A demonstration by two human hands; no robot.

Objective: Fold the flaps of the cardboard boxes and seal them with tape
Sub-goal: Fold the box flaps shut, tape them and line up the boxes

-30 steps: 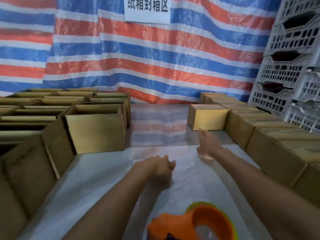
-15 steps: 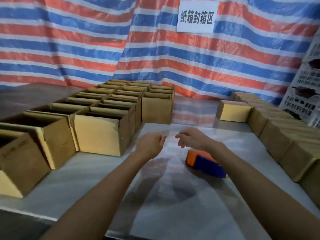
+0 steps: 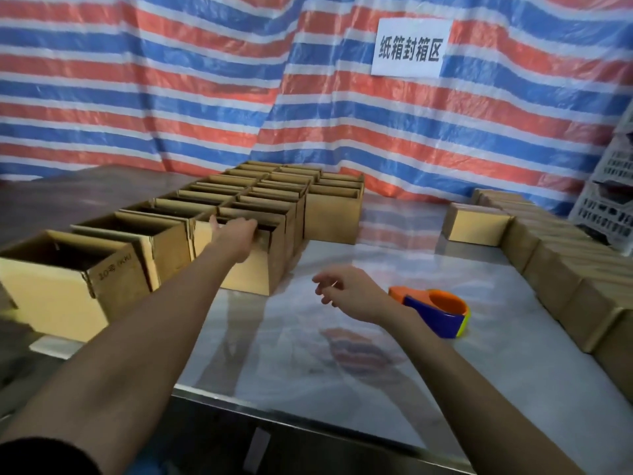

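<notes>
Rows of open-topped cardboard boxes stand on the left of the shiny table (image 3: 342,354). My left hand (image 3: 236,234) grips the top front rim of the nearest open box (image 3: 253,272) in the inner row, fingers hooked over the edge into it. My right hand (image 3: 349,291) hovers over the table's middle with relaxed, slightly curled fingers and holds nothing. Just right of that hand lies an orange and blue tape dispenser (image 3: 438,311) on the table.
Closed boxes (image 3: 555,269) line the right side, with one closed box (image 3: 476,224) at the far end. White plastic crates (image 3: 609,200) are stacked at far right. A striped tarp with a paper sign (image 3: 409,48) hangs behind. Another open box (image 3: 65,286) stands near left.
My view has turned left toward the open boxes. My left hand reached forward-left and took hold of an open box's rim. My right hand drew back left of the tape dispenser.
</notes>
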